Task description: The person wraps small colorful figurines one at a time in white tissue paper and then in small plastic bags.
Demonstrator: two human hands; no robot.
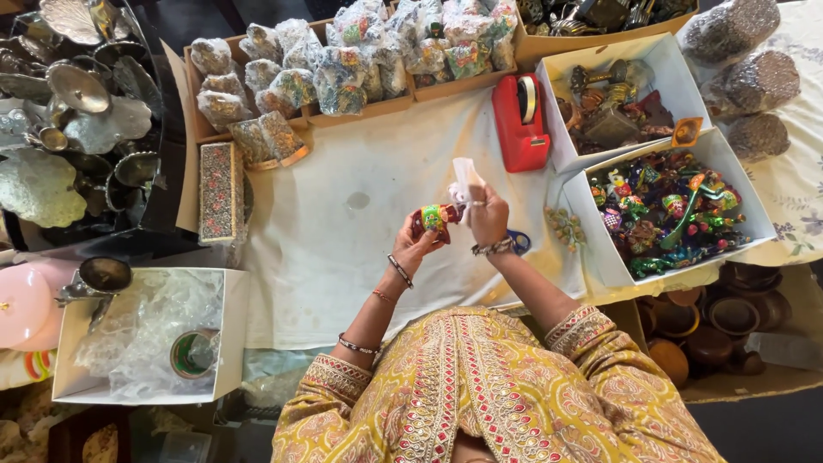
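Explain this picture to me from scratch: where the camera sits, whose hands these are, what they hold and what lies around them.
There is no machine here. One camera, worn on a person's head, looks straight down at their own two bare hands over a white cloth. The left hand holds a small colourful painted figure. The right hand pinches a piece of clear wrap against it. Nearby stand a red tape dispenser, a white box of similar colourful figures, cardboard trays of already wrapped pieces, and a box of clear plastic wrap.
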